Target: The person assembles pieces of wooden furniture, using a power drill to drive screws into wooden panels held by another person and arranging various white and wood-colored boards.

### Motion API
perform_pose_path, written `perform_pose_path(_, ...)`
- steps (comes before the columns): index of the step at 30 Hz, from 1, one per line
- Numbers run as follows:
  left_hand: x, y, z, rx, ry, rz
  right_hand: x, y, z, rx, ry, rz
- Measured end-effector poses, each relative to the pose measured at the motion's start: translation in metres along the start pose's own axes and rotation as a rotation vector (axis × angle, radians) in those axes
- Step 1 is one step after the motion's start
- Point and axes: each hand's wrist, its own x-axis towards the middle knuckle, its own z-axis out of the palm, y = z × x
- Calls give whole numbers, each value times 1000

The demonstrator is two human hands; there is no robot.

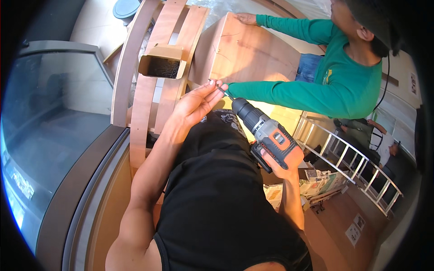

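Note:
My right hand (288, 161) is wrapped round the grip of an orange, grey and black cordless drill (270, 134), whose bit points up and left. At the bit's tip, my left hand (195, 105) pinches a small dark screw between thumb and fingers; the screw is only partly visible. Just beyond that hand, an open cardboard box (168, 48) sits on wooden slats (143, 101), with many thin dark screws (165, 68) inside. A large wooden panel (251, 45) stands beside the slats.
A co-worker in a green long-sleeved top (357, 81) leans in from the right, one hand (245, 18) on the panel's far edge. An aluminium ladder (348, 156) and another person (379, 142) are farther right. A large glass pane (58, 122) in a frame fills the left.

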Motion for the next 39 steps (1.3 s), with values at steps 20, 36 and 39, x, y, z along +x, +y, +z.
perform_pose_path(20,28,-22,-13,175,-48,-18,36,19,-36,159,-256,116)
perform_pose_path(36,47,-72,3,190,318,157,90,73,-59,498,-459,130)
perform_pose_path(39,52,-71,1,132,283,184,96,85,-59,526,-445,97)
